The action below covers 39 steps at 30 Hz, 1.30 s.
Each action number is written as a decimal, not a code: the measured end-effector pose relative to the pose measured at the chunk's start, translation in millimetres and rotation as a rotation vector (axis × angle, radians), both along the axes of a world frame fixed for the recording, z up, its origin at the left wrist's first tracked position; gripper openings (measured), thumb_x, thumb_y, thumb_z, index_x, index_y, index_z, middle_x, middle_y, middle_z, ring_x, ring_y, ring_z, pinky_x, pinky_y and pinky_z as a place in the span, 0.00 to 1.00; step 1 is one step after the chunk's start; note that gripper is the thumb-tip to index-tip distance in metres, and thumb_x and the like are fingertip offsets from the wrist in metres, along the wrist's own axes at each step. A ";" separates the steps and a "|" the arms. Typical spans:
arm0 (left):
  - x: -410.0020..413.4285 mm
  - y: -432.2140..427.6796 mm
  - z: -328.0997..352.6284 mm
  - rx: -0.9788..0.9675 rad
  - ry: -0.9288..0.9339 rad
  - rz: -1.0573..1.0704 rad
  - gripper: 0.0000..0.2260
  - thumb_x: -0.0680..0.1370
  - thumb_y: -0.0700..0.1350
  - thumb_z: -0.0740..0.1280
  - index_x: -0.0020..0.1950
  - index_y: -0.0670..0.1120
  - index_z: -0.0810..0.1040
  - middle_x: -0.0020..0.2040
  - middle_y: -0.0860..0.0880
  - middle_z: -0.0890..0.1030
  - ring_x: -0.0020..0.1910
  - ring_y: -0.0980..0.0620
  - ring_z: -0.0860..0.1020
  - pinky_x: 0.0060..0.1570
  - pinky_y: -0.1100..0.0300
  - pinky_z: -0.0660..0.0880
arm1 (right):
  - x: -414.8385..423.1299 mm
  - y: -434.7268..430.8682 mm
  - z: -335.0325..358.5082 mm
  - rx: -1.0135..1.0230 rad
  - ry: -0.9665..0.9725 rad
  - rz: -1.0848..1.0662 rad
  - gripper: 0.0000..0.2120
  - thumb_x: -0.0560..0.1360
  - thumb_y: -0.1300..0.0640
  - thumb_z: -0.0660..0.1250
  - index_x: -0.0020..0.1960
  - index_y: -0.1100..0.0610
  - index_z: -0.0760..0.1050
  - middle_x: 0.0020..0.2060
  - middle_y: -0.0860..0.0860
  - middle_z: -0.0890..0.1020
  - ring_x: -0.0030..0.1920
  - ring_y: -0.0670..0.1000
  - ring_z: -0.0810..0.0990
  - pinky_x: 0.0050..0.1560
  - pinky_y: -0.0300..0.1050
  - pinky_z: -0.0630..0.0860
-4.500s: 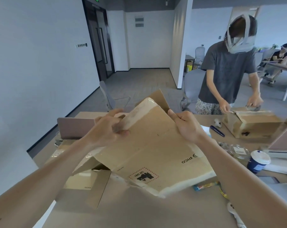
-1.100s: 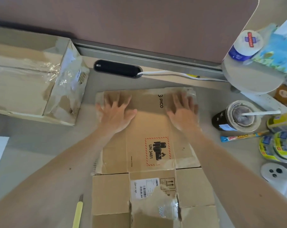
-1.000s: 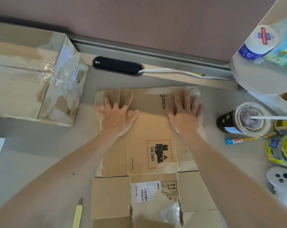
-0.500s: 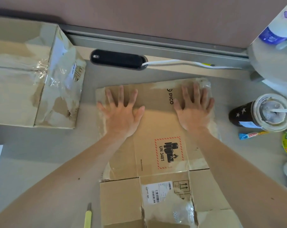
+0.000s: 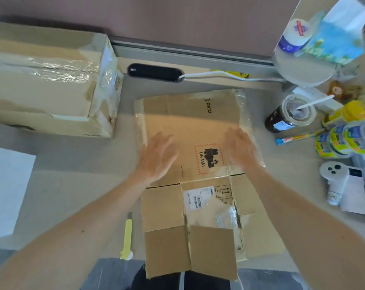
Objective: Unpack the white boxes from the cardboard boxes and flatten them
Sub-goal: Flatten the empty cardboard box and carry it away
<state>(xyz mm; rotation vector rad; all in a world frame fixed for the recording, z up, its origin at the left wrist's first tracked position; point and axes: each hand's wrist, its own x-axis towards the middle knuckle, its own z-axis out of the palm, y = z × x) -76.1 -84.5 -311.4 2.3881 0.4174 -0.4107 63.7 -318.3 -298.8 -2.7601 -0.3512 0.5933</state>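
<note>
A person's left hand (image 5: pixel 156 158) and right hand (image 5: pixel 240 149) lie palms down, fingers straight and holding nothing, on a flattened cardboard box (image 5: pixel 190 122) spread beneath both on the worktop (image 5: pixel 72 164). Blur hides how firmly they press. A taped cardboard box (image 5: pixel 51 84) sits beyond and to the left of the left hand. The creased sheet may spring back up once pressure eases, and a sideways shove could slide it into the drink cup (image 5: pixel 290 116) just right of the right hand.
</note>
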 end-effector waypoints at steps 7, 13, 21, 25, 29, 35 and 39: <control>-28.9 -38.4 -12.1 0.205 0.098 -0.064 0.29 0.80 0.69 0.44 0.80 0.63 0.48 0.82 0.53 0.41 0.80 0.42 0.38 0.76 0.36 0.40 | -42.0 -51.0 -23.5 -0.214 0.072 0.111 0.31 0.82 0.37 0.45 0.80 0.46 0.40 0.80 0.51 0.41 0.79 0.57 0.42 0.76 0.58 0.41; -30.2 -50.0 -28.0 0.378 0.127 -0.064 0.30 0.79 0.70 0.39 0.80 0.64 0.41 0.81 0.52 0.36 0.79 0.40 0.34 0.76 0.36 0.37 | -51.9 -50.1 -42.5 -0.284 -0.006 0.119 0.34 0.79 0.31 0.37 0.78 0.44 0.31 0.79 0.51 0.36 0.78 0.59 0.37 0.74 0.57 0.35; -30.2 -57.0 -45.0 0.469 0.077 -0.044 0.27 0.81 0.68 0.40 0.79 0.63 0.44 0.82 0.49 0.44 0.79 0.37 0.40 0.75 0.33 0.40 | -56.6 -47.9 -56.9 -0.275 -0.092 0.044 0.32 0.79 0.31 0.37 0.79 0.42 0.37 0.79 0.52 0.42 0.79 0.59 0.43 0.77 0.61 0.42; -29.1 -56.7 -46.9 0.476 0.092 -0.057 0.27 0.81 0.68 0.40 0.79 0.63 0.43 0.82 0.49 0.40 0.79 0.38 0.36 0.74 0.33 0.37 | -54.9 -47.5 -57.4 -0.264 -0.097 0.036 0.31 0.79 0.31 0.37 0.79 0.41 0.38 0.80 0.52 0.45 0.79 0.59 0.45 0.76 0.62 0.42; -28.7 -56.6 -46.4 0.484 0.109 -0.065 0.28 0.81 0.68 0.40 0.80 0.62 0.44 0.81 0.49 0.39 0.78 0.38 0.34 0.74 0.33 0.37 | -55.9 -47.8 -58.1 -0.262 -0.105 0.034 0.32 0.79 0.32 0.39 0.80 0.42 0.40 0.80 0.52 0.45 0.79 0.59 0.46 0.76 0.63 0.45; -25.4 -56.4 -39.5 0.493 0.136 -0.072 0.28 0.80 0.68 0.37 0.79 0.64 0.36 0.81 0.50 0.35 0.78 0.38 0.33 0.74 0.33 0.38 | -54.8 -47.8 -57.7 -0.248 -0.131 0.035 0.33 0.79 0.31 0.39 0.80 0.43 0.42 0.80 0.52 0.46 0.79 0.58 0.46 0.77 0.63 0.45; -26.9 -55.9 -39.0 0.491 0.111 -0.069 0.28 0.80 0.69 0.39 0.79 0.64 0.40 0.82 0.51 0.38 0.79 0.39 0.36 0.74 0.34 0.35 | -53.3 -49.9 -61.1 -0.238 -0.117 0.066 0.32 0.79 0.31 0.39 0.80 0.42 0.40 0.80 0.51 0.43 0.79 0.58 0.43 0.77 0.62 0.42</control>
